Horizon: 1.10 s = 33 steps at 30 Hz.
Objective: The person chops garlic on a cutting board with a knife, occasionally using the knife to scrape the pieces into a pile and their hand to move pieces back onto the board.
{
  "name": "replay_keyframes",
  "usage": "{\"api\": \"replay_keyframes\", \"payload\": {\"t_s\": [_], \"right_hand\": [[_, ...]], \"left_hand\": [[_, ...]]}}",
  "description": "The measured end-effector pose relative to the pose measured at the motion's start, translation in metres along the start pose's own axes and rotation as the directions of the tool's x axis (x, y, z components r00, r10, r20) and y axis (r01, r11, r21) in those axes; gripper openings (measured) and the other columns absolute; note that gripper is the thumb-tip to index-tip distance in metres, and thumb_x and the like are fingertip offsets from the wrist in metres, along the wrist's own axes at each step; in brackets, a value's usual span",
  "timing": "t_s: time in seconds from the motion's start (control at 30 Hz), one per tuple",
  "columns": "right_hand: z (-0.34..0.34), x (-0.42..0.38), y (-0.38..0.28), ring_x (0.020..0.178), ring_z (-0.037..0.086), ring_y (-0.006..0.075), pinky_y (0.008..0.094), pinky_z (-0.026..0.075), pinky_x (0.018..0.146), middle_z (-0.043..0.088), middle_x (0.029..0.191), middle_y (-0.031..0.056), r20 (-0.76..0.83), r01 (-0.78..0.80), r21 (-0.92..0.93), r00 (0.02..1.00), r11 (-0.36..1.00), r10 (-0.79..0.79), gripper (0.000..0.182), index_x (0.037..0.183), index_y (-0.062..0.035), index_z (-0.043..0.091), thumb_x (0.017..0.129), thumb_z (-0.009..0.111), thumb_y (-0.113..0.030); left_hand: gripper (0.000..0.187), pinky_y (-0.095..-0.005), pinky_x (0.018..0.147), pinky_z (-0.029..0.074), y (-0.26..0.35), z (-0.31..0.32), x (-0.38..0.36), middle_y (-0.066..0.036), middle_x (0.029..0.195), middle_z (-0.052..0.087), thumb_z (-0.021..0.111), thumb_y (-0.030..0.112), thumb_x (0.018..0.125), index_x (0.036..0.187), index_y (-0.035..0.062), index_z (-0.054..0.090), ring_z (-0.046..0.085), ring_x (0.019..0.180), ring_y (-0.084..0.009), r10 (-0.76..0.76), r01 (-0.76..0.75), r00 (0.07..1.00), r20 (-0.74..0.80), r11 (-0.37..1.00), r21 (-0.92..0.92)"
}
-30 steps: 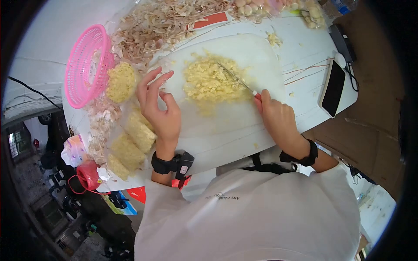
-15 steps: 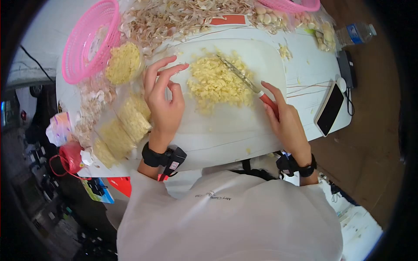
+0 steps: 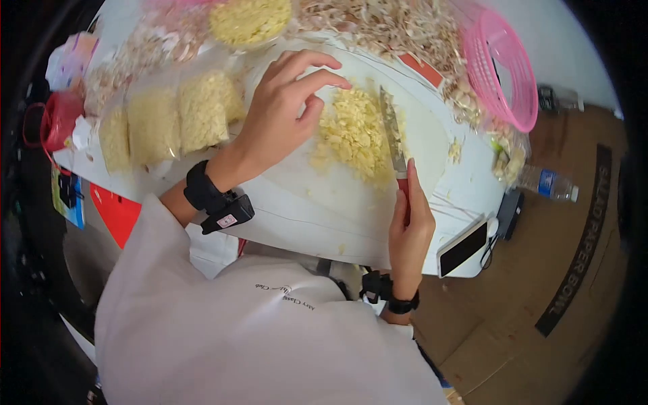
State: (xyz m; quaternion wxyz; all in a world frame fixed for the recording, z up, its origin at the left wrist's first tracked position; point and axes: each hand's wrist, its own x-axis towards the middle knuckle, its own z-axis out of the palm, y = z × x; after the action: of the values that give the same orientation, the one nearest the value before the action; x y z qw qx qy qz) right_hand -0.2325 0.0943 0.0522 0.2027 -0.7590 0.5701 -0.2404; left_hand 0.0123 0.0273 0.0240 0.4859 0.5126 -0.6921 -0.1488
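My right hand (image 3: 412,226) is wrapped round the red handle of a knife (image 3: 391,128). The blade, with bits of garlic stuck to it, lies along the right side of a pile of chopped garlic (image 3: 354,131) on a white cutting board (image 3: 425,135). My left hand (image 3: 287,111) is at the pile's left edge, its fingers curved and apart, holding nothing. Left of that hand stand clear bags of chopped garlic (image 3: 154,128), and a round container of chopped garlic (image 3: 250,20) is above it.
Garlic skins (image 3: 398,27) cover the far side of the table. A pink basket (image 3: 499,67) is at the far right, near a water bottle (image 3: 548,182). A phone (image 3: 464,248) lies at the right edge. A red roll (image 3: 62,121) is at the left.
The view has turned and shifted. The knife now lies at the right side of the pile instead of across its upper right, and my left hand remains apart-fingered beside the garlic.
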Motion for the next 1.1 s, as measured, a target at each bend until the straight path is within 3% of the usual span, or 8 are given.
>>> {"api": "replay_keyframes", "payload": {"t_s": [0.07,0.13,0.2,0.33,0.4,0.73,0.93,1.1], "right_hand": [[0.006,0.001,-0.005,0.079,0.068,0.0271,0.0341,0.053,0.069,0.067,0.092,0.0161,-0.054,-0.031,-0.056,0.998,0.998,0.028,0.054,0.142,-0.0098,0.048,0.091,0.057,0.004],[0.011,0.002,-0.007,0.079,0.068,0.0271,0.0348,0.053,0.069,0.067,0.092,0.0161,-0.044,-0.021,-0.074,0.999,0.997,0.018,0.050,0.140,-0.0091,0.050,0.092,0.058,0.003],[0.014,0.003,-0.007,0.079,0.068,0.0279,0.0365,0.053,0.069,0.067,0.091,0.0166,-0.115,-0.052,-0.070,0.992,0.996,0.044,0.048,0.138,-0.0085,0.053,0.092,0.057,0.003],[0.003,0.005,-0.004,0.081,0.068,0.0289,0.0376,0.053,0.069,0.065,0.090,0.0167,-0.028,-0.039,-0.093,0.999,0.995,0.036,0.047,0.138,-0.0079,0.052,0.092,0.057,0.003],[-0.007,0.010,-0.010,0.083,0.068,0.0295,0.0376,0.053,0.069,0.064,0.091,0.0168,0.091,-0.028,-0.175,0.995,0.984,0.044,0.049,0.140,-0.0078,0.050,0.092,0.056,0.004],[0.010,0.009,-0.007,0.082,0.067,0.0303,0.0373,0.052,0.068,0.062,0.090,0.0174,0.051,-0.008,-0.140,0.999,0.990,0.015,0.053,0.144,-0.0096,0.044,0.094,0.053,0.003],[0.017,0.006,-0.006,0.076,0.066,0.0320,0.0373,0.051,0.067,0.064,0.088,0.0185,0.114,-0.045,-0.239,0.991,0.970,0.074,0.052,0.145,-0.0093,0.043,0.095,0.050,0.003],[0.016,0.005,0.001,0.078,0.067,0.0314,0.0360,0.053,0.071,0.067,0.098,0.0209,0.072,-0.067,-0.082,0.995,0.994,0.073,0.054,0.147,-0.0110,0.041,0.095,0.049,0.002]], "left_hand": [[0.035,-0.0376,0.085,0.045,-0.001,0.000,0.000,-0.006,0.108,0.061,0.052,-0.010,0.073,0.098,0.0076,0.069,0.056,0.101,-0.0277,-0.012,0.012,1.000,-0.008,1.000,0.011],[0.041,-0.0326,0.074,0.047,-0.002,0.000,0.000,-0.010,0.107,0.062,0.048,-0.015,0.073,0.103,0.0044,0.067,0.058,0.097,-0.0253,0.025,-0.025,1.000,0.001,0.997,0.067],[0.039,-0.0340,0.075,0.048,-0.002,-0.001,-0.002,-0.011,0.103,0.062,0.049,-0.014,0.075,0.104,0.0038,0.066,0.059,0.092,-0.0260,-0.064,0.063,0.997,0.034,0.998,0.030],[0.031,-0.0371,0.076,0.048,-0.005,0.003,-0.005,-0.013,0.093,0.065,0.053,-0.009,0.080,0.106,0.0022,0.064,0.062,0.081,-0.0289,-0.114,0.115,0.992,0.044,0.993,-0.019],[0.030,-0.0378,0.076,0.048,-0.005,0.003,-0.004,-0.013,0.093,0.065,0.053,-0.008,0.080,0.105,0.0024,0.064,0.062,0.082,-0.0294,-0.111,0.111,0.993,0.038,0.994,0.001],[0.031,-0.0368,0.074,0.048,-0.004,0.002,-0.003,-0.010,0.096,0.063,0.055,-0.008,0.079,0.106,0.0044,0.064,0.059,0.085,-0.0290,-0.108,0.108,0.994,-0.002,0.994,0.030],[0.032,-0.0366,0.075,0.048,-0.006,0.005,-0.005,-0.009,0.098,0.062,0.055,-0.008,0.079,0.106,0.0047,0.064,0.058,0.086,-0.0284,-0.059,0.060,0.998,-0.026,0.997,0.044],[0.031,-0.0370,0.075,0.048,-0.007,0.004,-0.004,-0.009,0.098,0.062,0.055,-0.007,0.079,0.106,0.0050,0.065,0.058,0.087,-0.0286,-0.050,0.051,0.999,-0.013,0.998,0.046]]}}
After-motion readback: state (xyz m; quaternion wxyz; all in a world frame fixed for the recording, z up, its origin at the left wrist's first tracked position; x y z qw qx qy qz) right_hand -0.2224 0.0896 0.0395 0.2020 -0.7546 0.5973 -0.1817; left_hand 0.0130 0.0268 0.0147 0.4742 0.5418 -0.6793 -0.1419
